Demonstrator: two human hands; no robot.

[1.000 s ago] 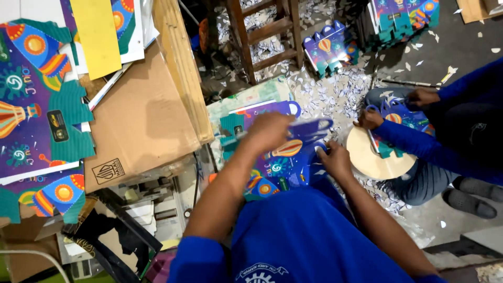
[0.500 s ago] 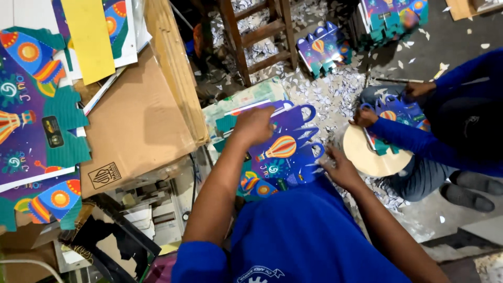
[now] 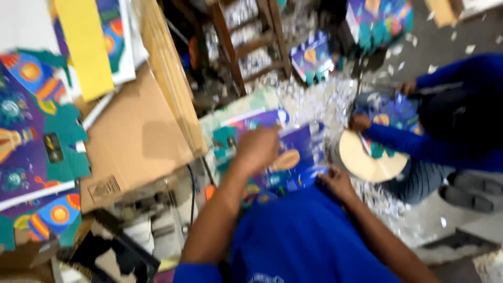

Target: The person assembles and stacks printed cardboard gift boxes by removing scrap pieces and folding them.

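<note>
Card (image 3: 293, 157), thin and glossy with blue print and scalloped die-cut tabs, lies across my lap. My left hand (image 3: 258, 148) presses its top, fingers curled; blur hides whether they pinch. My right hand (image 3: 338, 181) grips the lower edge. Tugging unevenly could tear a tab or crease the sheet. Paper scraps (image 3: 319, 102) litter the floor near a co-worker's hand (image 3: 359, 122).
</note>
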